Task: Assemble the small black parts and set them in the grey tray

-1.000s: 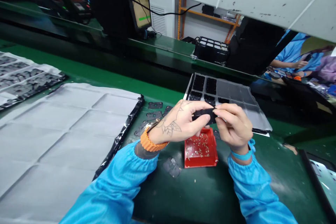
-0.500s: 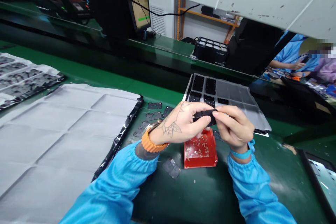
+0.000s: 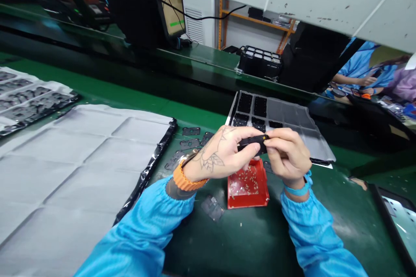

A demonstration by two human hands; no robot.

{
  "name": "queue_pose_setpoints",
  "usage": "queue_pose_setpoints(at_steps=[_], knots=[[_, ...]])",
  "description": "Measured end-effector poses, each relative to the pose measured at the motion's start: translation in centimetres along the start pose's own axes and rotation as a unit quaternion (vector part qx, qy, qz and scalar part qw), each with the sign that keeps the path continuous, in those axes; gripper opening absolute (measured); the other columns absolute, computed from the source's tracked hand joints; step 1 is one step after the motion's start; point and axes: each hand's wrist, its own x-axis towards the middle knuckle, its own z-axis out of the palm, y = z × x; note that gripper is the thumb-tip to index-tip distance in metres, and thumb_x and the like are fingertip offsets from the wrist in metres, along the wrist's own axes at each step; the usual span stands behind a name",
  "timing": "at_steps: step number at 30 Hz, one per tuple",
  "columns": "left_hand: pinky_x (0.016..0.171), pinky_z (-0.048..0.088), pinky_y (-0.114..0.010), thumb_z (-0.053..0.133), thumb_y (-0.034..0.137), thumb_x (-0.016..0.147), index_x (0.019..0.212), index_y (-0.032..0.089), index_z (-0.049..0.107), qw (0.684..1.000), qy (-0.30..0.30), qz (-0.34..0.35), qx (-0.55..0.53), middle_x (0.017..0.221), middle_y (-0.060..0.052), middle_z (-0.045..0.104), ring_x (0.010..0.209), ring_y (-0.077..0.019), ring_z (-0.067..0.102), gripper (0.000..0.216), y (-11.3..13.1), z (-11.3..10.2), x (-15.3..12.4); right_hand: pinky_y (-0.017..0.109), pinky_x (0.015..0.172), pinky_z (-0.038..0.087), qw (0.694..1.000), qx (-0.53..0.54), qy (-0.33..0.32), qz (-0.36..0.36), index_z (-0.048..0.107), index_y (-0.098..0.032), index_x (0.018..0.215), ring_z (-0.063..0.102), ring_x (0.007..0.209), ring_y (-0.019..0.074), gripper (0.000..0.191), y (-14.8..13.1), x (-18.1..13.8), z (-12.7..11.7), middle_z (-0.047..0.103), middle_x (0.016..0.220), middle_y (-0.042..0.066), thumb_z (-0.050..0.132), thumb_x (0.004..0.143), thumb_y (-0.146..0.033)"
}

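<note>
Both hands meet above a small red tray [image 3: 248,197] of tiny light-coloured pieces. My left hand [image 3: 221,153], tattooed and with an orange wristband, pinches a small flat black part [image 3: 252,143] from the left. My right hand [image 3: 287,158] closes its fingertips on the same part's right end. Behind the hands lies a grey compartment tray [image 3: 292,119] with black parts in its left cells.
Several loose black frames [image 3: 191,131] lie on the green mat, one [image 3: 212,207] beside the red tray. A large grey foam sheet [image 3: 65,160] covers the left. A tray of parts [image 3: 29,97] sits far left. Another person in blue [image 3: 364,69] works far right.
Both hands stay together on the black part; the right fingers have shifted slightly along its right end. Nothing else has moved.
</note>
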Motion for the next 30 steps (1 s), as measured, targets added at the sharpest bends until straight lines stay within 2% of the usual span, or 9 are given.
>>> queue_pose_setpoints(at_steps=[4,8,10,12,13,15,17,20,30], knots=[[0.058,0.047,-0.022,0.058,0.018,0.091,0.1,0.017,0.058,0.999,0.023,-0.021,-0.01,0.068,0.006,0.065,0.053,-0.0095,0.063,0.008,-1.1,-0.2,0.3,0.041,0.081,0.058,0.993,0.074,-0.017,0.087,0.064,-0.024,0.097,0.068,0.098,0.0242,0.012,-0.5,-0.4,-1.3,0.071,0.107,0.008,0.069,0.089,-0.015],[0.057,0.043,-0.022,0.059,0.015,0.089,0.093,0.02,0.052,0.998,0.058,-0.024,0.02,0.068,0.008,0.058,0.052,-0.0084,0.058,0.009,-2.2,-0.3,0.7,0.032,0.067,0.054,0.962,0.118,-0.111,0.22,0.056,-0.022,0.08,0.064,0.073,0.0167,0.019,-1.3,-1.7,-2.8,0.065,0.08,0.002,0.07,0.091,-0.016],[0.057,0.041,-0.022,0.06,0.016,0.089,0.088,0.02,0.054,0.999,0.034,-0.022,0.031,0.063,0.009,0.056,0.052,-0.0085,0.055,0.007,-2.2,-0.1,0.8,0.029,0.063,0.054,0.947,0.131,-0.083,0.28,0.059,-0.022,0.091,0.063,0.071,0.0152,0.011,-1.7,-2.0,-2.8,0.066,0.082,0.001,0.07,0.093,-0.021],[0.057,0.04,-0.022,0.062,0.018,0.088,0.084,0.019,0.057,0.999,-0.012,-0.019,0.031,0.062,0.008,0.056,0.053,-0.0086,0.053,0.006,-2.1,0.2,0.9,0.028,0.061,0.056,0.934,0.147,-0.041,0.324,0.06,-0.023,0.109,0.065,0.072,0.0152,0.022,-1.8,-1.8,-2.3,0.069,0.095,0.004,0.071,0.092,-0.029],[0.057,0.04,-0.022,0.064,0.019,0.088,0.083,0.018,0.059,0.999,-0.032,-0.021,0.022,0.062,0.007,0.057,0.054,-0.0088,0.053,0.006,-2.0,0.3,1.0,0.028,0.058,0.055,0.927,0.155,-0.042,0.34,0.06,-0.022,0.114,0.064,0.07,0.0146,0.027,-1.9,-1.5,-2.0,0.069,0.096,0.004,0.071,0.092,-0.032],[0.057,0.042,-0.022,0.066,0.022,0.086,0.084,0.018,0.06,0.997,-0.043,-0.045,-0.034,0.063,0.006,0.058,0.055,-0.0094,0.055,0.008,-1.9,0.7,1.0,0.025,0.052,0.051,0.914,0.153,-0.075,0.368,0.063,-0.021,0.106,0.061,0.059,0.0124,0.02,-2.0,-0.9,-1.3,0.069,0.083,0.001,0.069,0.093,-0.035],[0.054,0.044,-0.022,0.069,0.027,0.085,0.089,0.017,0.061,0.987,-0.025,-0.087,-0.131,0.065,0.004,0.061,0.056,-0.0107,0.059,0.014,-1.9,1.0,1.1,0.023,0.047,0.045,0.91,0.127,-0.073,0.388,0.063,-0.02,0.091,0.055,0.05,0.0107,0.016,-2.2,-0.4,-1.0,0.062,0.066,-0.003,0.067,0.094,-0.035],[0.046,0.042,-0.02,0.068,0.035,0.086,0.098,0.014,0.064,0.964,0.013,-0.127,-0.231,0.061,0.002,0.062,0.049,-0.0112,0.057,0.025,-1.9,1.4,1.2,0.022,0.044,0.041,0.912,0.12,-0.029,0.392,0.062,-0.02,0.087,0.05,0.044,0.0097,0.017,-2.6,-0.2,-0.9,0.057,0.057,-0.006,0.068,0.094,-0.034],[0.041,0.039,-0.017,0.067,0.03,0.082,0.091,0.012,0.073,0.952,0.098,-0.13,-0.258,0.053,0.002,0.06,0.042,-0.0088,0.056,0.021,-1.4,2.8,1.0,0.024,0.049,0.046,0.931,0.055,-0.037,0.358,0.066,-0.02,0.09,0.054,0.048,0.011,0.006,-3.3,-0.6,-1.3,0.061,0.06,-0.004,0.066,0.093,-0.025]])
